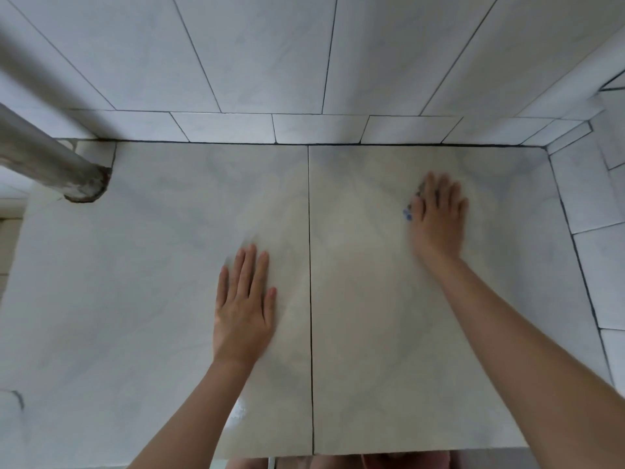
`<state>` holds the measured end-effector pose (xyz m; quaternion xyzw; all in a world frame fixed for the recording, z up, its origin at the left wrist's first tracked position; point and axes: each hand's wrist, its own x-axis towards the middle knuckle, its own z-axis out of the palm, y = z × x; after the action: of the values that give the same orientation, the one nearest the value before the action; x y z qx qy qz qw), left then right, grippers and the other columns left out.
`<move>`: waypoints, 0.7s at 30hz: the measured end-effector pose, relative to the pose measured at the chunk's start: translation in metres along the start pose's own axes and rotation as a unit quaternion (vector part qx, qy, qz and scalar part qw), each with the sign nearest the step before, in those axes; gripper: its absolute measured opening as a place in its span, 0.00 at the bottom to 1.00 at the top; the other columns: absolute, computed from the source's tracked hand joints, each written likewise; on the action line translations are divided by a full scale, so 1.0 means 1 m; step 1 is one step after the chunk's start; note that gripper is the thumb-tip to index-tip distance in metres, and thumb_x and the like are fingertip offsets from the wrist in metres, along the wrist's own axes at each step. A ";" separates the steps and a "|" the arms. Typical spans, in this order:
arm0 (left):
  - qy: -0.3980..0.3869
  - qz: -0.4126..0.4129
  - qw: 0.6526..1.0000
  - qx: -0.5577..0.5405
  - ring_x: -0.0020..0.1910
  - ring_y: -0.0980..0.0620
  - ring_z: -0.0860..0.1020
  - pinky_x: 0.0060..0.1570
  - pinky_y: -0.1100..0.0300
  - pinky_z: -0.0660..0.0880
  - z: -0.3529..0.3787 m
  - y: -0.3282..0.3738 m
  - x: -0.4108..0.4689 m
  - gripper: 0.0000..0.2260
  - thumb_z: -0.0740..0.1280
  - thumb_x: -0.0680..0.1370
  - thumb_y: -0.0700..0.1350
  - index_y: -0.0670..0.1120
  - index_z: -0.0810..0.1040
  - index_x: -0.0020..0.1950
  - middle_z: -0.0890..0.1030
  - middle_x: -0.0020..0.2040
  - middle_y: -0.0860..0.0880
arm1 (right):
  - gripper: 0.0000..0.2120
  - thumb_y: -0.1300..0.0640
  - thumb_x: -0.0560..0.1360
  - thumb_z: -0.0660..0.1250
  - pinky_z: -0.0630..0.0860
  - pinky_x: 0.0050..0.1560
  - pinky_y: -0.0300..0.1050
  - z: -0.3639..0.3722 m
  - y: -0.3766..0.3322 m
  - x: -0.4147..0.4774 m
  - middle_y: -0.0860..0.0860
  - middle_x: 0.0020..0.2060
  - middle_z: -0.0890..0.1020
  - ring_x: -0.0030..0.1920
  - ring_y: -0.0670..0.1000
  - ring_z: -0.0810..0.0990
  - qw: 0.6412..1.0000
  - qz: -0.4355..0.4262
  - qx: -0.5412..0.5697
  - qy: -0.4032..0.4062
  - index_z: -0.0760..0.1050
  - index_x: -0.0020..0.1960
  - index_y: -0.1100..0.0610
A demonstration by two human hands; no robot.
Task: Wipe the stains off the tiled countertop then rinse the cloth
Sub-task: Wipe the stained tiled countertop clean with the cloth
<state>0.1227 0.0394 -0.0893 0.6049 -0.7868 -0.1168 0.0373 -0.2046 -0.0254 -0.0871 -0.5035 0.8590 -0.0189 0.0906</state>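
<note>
At the far left, a dull grey metal pipe (40, 157) is seen slanting down to the pale glazed tile worktop (135, 282), where its foot is ringed with rough, brownish mortar. The worktop surface is smooth and faintly marbled in grey and cream, and a glossy wet-looking patch (240, 414) is seen near its front edge.

The left hand (243, 309) is laid flat, palm down, on the left tile, its fingers (248, 269) straight and close together, with nothing held. Just to its right, a thin dark grout line (310, 299) runs from the front edge to the back wall and divides the two large square tiles.

On the right tile, the right hand (439, 214) is pressed palm down on a small cloth with blue spots (407, 213), its fingers (439, 187) straight and slightly spread. The cloth is almost wholly hidden beneath the palm; only a blurred edge shows at the thumb side, so its material cannot be told.

Behind the worktop, long white rectangular wall tiles (270, 55) with dark joints are set, and similar tiles cover the side wall (602, 265) at the right edge.
</note>
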 end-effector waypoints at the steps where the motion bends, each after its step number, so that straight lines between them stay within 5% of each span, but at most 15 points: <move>1: 0.000 0.000 1.000 0.000 0.77 0.52 0.49 0.74 0.49 0.50 0.000 0.000 0.001 0.24 0.47 0.81 0.50 0.46 0.53 0.77 0.53 0.77 0.48 | 0.24 0.52 0.82 0.44 0.42 0.74 0.54 -0.001 0.000 0.005 0.56 0.76 0.48 0.76 0.58 0.45 1.000 0.028 0.003 0.000 0.45 0.77 0.54; 4: -0.001 0.001 1.000 0.000 0.77 0.52 0.49 0.74 0.49 0.50 0.000 0.000 0.001 0.24 0.47 0.81 0.50 0.46 0.53 0.77 0.53 0.78 0.48 | 0.24 0.52 0.82 0.42 0.44 0.74 0.55 0.008 -0.040 0.000 0.58 0.76 0.49 0.76 0.60 0.46 1.000 0.002 0.009 0.019 0.47 0.77 0.56; 10: 0.006 -0.001 1.000 0.007 0.76 0.51 0.51 0.74 0.49 0.50 0.000 0.001 0.000 0.24 0.47 0.80 0.50 0.45 0.56 0.76 0.55 0.77 0.47 | 0.29 0.47 0.77 0.39 0.47 0.74 0.55 0.028 -0.154 -0.069 0.55 0.75 0.56 0.75 0.56 0.53 0.956 -0.291 0.023 -0.035 0.54 0.76 0.54; 14: 0.007 -0.001 1.000 0.010 0.76 0.52 0.51 0.74 0.49 0.51 -0.001 0.001 0.001 0.24 0.47 0.80 0.50 0.45 0.56 0.76 0.55 0.77 0.47 | 0.25 0.49 0.79 0.47 0.52 0.72 0.51 0.025 -0.142 -0.062 0.57 0.73 0.63 0.73 0.58 0.61 0.940 -0.331 0.080 -0.004 0.60 0.74 0.55; 21: 0.012 -0.001 1.000 0.013 0.76 0.51 0.52 0.73 0.48 0.53 -0.001 0.001 0.001 0.24 0.49 0.80 0.49 0.45 0.57 0.76 0.55 0.77 0.47 | 0.27 0.44 0.78 0.48 0.56 0.70 0.50 0.036 -0.131 -0.067 0.55 0.70 0.68 0.70 0.55 0.67 0.941 -0.338 -0.010 -0.005 0.65 0.72 0.56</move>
<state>0.1215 0.0386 -0.0877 0.6077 -0.7870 -0.0989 0.0388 -0.0536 -0.0298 -0.0977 -0.7655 0.6376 -0.0369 0.0781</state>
